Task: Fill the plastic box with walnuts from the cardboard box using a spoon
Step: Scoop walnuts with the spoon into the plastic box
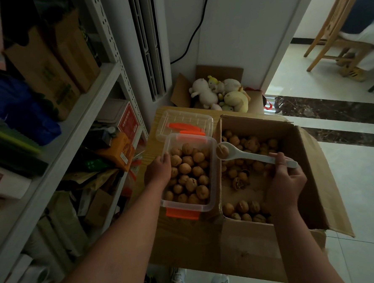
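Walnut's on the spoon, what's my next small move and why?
Probably shift the right hand slightly left and tip the spoon: its walnut hovers at the plastic box rim, and the left hand holds that box steady.

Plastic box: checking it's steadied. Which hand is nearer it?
Left. The left hand holds the plastic box at its left rim; the right hand holds the spoon over the cardboard box.

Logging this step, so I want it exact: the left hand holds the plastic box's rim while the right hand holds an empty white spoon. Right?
Not quite. The head view shows the white spoon is not empty: one walnut sits in its bowl. The rest stands: the left hand holds the plastic box by its rim, and the right hand holds the spoon.
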{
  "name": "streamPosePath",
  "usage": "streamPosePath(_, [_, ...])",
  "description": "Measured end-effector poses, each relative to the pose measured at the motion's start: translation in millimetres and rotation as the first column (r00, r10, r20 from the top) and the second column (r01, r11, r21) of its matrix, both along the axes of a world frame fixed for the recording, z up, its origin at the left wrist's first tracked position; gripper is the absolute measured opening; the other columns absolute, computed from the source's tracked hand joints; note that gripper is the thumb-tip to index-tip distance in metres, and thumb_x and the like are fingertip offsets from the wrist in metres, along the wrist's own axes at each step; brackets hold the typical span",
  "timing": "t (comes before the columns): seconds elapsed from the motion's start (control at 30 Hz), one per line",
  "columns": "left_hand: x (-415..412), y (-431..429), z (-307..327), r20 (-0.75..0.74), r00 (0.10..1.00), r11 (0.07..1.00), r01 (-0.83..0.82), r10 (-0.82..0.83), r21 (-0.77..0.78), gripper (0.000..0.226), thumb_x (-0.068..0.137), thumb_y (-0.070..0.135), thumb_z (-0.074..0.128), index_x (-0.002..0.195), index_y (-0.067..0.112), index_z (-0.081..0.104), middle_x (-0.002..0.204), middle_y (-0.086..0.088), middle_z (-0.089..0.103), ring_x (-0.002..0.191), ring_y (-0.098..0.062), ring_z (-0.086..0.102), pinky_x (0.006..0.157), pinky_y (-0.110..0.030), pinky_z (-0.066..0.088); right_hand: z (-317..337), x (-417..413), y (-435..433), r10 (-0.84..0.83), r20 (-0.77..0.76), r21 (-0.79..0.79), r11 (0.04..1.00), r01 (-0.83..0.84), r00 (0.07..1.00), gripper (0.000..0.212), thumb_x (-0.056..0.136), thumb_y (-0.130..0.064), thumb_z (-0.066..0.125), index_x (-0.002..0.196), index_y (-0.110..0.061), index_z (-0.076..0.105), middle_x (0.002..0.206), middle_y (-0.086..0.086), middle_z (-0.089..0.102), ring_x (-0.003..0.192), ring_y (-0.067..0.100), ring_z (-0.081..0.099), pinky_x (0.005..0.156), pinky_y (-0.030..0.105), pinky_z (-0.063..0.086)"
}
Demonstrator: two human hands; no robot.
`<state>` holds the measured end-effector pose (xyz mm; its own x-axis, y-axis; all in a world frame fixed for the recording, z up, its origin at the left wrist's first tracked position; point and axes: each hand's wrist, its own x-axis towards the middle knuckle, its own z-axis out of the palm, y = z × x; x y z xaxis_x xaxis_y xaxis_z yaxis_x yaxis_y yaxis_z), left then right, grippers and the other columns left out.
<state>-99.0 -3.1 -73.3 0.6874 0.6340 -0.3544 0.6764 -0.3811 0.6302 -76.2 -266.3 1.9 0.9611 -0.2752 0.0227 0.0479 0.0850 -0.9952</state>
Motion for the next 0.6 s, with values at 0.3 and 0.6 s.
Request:
streamPosePath(0.3, [0, 0, 3, 0.012, 1.000, 1.000, 0.002, -0.002, 0.004, 0.061, 0.100, 0.049, 0.018, 0.117, 0.008, 0.059, 0.120, -0.015, 0.060, 0.107, -0.029, 0.055, 0.080, -0.034, 0.038, -18, -14, 36, 0.595, 0.149, -0.269, 0.793, -0.546, 0.790, 0.021, 0.088, -0.032, 0.060, 0.097, -0.016, 0.070, 0.091, 0.008, 0.070, 0.083, 0.027, 0.067, 0.067, 0.044, 0.056])
streamPosePath(0.6, [0, -1, 4, -0.015, 1.000, 1.000, -0.013, 0.013, -0.016, 0.060, 0.100, 0.050, 0.019, 0.123, 0.009, 0.056, 0.125, -0.015, 0.057, 0.112, -0.031, 0.054, 0.084, -0.036, 0.039, -10, 4, -14, 0.127, 0.174, -0.186, 0.978, -0.094, 0.977, 0.014, 0.097, -0.018, 0.050, 0.092, -0.021, 0.062, 0.080, 0.003, 0.059, 0.068, 0.008, 0.055, 0.060, 0.022, 0.047])
